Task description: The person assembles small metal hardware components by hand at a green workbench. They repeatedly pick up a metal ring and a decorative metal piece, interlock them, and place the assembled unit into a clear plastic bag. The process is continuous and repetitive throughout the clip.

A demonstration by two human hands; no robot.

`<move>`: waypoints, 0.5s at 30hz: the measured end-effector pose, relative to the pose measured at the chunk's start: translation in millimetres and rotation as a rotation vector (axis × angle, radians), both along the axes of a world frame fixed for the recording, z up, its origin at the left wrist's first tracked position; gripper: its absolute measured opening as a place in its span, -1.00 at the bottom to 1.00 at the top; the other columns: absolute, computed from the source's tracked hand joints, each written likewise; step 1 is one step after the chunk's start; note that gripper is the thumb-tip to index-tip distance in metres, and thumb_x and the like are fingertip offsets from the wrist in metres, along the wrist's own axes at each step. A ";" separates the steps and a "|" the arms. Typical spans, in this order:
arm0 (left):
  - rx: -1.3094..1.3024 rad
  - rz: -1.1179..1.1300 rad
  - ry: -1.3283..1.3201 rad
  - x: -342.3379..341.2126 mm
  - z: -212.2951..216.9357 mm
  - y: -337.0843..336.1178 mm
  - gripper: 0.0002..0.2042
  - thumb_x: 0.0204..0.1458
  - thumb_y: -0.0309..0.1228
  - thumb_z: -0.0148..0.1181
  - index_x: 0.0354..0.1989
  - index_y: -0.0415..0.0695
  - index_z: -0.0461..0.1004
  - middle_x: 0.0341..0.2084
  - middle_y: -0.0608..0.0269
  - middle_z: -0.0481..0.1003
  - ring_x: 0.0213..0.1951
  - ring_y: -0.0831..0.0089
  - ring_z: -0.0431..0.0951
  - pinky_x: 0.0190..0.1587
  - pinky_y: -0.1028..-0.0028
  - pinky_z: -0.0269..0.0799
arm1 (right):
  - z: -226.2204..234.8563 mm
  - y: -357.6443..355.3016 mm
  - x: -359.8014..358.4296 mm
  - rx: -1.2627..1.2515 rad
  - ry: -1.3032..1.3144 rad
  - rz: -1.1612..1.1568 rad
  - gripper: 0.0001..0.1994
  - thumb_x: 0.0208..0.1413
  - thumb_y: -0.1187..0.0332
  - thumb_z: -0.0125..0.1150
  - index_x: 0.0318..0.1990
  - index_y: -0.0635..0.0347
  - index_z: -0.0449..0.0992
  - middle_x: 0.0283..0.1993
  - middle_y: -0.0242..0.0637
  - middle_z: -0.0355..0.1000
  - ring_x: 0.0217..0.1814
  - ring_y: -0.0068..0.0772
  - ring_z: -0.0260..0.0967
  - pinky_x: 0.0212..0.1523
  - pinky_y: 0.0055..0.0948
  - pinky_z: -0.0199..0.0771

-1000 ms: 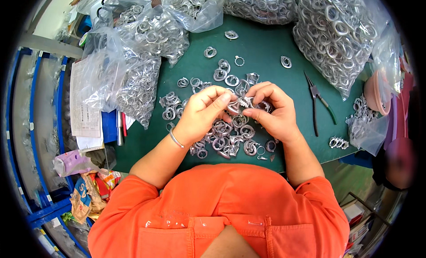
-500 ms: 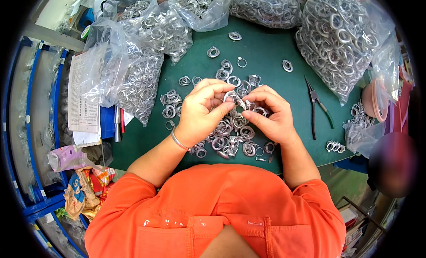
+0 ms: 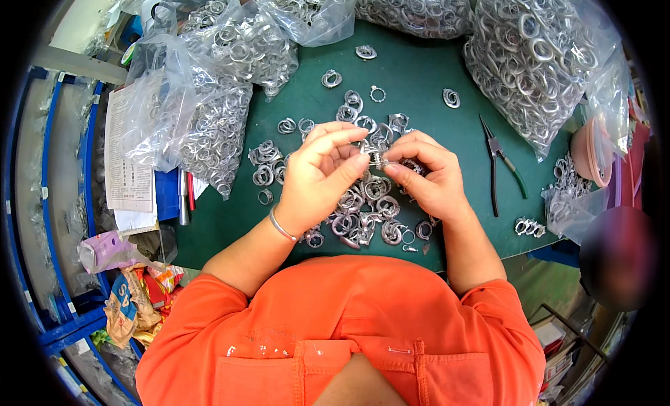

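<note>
Silver-grey metal rings (image 3: 375, 157) sit between the fingertips of both my hands, above a loose pile of rings (image 3: 361, 210) on the green tabletop. My left hand (image 3: 324, 167) is closed in a pinch on their left side, with a bangle round that wrist. From the right, my right hand (image 3: 427, 170) pinches the other side with thumb and forefinger. How many rings are held is hard to make out, since the fingers cover part of them. More rings (image 3: 266, 161) lie beside my left hand.
Clear plastic bags full of rings (image 3: 534, 57) stand along the far edge, with another bag (image 3: 213, 127) at the left. Pliers (image 3: 497, 158) lie on the right of the green table (image 3: 293, 228). A pink cup (image 3: 590, 151) and a row of rings (image 3: 529, 228) are beyond them.
The rings between my fingertips have been turned: a large round ring face showed before, and now a ridged edge shows. Both hands stay in nearly the same place.
</note>
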State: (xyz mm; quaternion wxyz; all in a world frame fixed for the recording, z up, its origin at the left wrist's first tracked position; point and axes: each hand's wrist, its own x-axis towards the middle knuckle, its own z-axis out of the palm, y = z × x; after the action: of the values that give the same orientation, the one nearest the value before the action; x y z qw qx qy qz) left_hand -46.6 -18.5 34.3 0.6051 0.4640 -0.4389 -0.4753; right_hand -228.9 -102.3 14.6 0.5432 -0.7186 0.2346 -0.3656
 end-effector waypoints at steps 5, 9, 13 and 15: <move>0.082 -0.074 -0.075 5.7 2.7 -2.5 -0.69 0.10 -0.56 0.18 0.03 -0.30 0.43 0.05 0.12 0.33 -0.14 0.48 0.50 -0.11 0.52 0.47 | 3.9 3.5 1.2 -0.039 -0.068 0.048 -0.86 -0.07 0.55 0.32 -0.30 0.24 0.56 -0.29 -0.27 0.47 -0.23 -0.37 0.40 -0.17 -0.45 0.37; 0.241 -0.151 0.182 9.8 6.0 -5.2 -0.71 0.11 -0.54 0.17 0.02 -0.29 0.43 -0.09 0.16 0.47 -0.17 0.50 0.52 -0.11 0.52 0.47 | -0.6 2.4 3.3 -0.052 -0.119 0.011 -0.88 -0.05 0.54 0.31 -0.30 0.25 0.56 -0.22 -0.24 0.48 -0.17 -0.35 0.43 -0.11 -0.44 0.39; 0.170 -0.210 0.198 14.4 3.9 -4.1 -0.74 0.09 -0.57 0.19 -0.03 -0.29 0.45 -0.21 0.22 0.53 -0.20 0.55 0.53 -0.12 0.54 0.48 | 0.6 2.9 3.4 0.104 -0.139 0.040 -0.88 -0.01 0.56 0.27 -0.28 0.28 0.54 -0.15 -0.22 0.49 -0.07 -0.37 0.44 -0.03 -0.43 0.41; 0.210 -0.177 0.165 14.0 6.1 -3.1 -0.72 0.06 -0.60 0.20 -0.02 -0.29 0.44 -0.20 0.23 0.51 -0.22 0.56 0.54 -0.15 0.57 0.49 | 1.5 5.0 3.4 0.213 -0.150 0.071 -0.87 0.01 0.57 0.24 -0.25 0.30 0.52 -0.12 -0.22 0.50 -0.03 -0.41 0.43 0.00 -0.44 0.41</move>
State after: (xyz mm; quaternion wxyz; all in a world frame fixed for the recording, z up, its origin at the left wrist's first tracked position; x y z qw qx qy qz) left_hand -32.6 -21.6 40.4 0.5431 0.4433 -0.3749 -0.6067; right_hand -225.5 -97.4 16.1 0.6450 -0.6351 0.2052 -0.3721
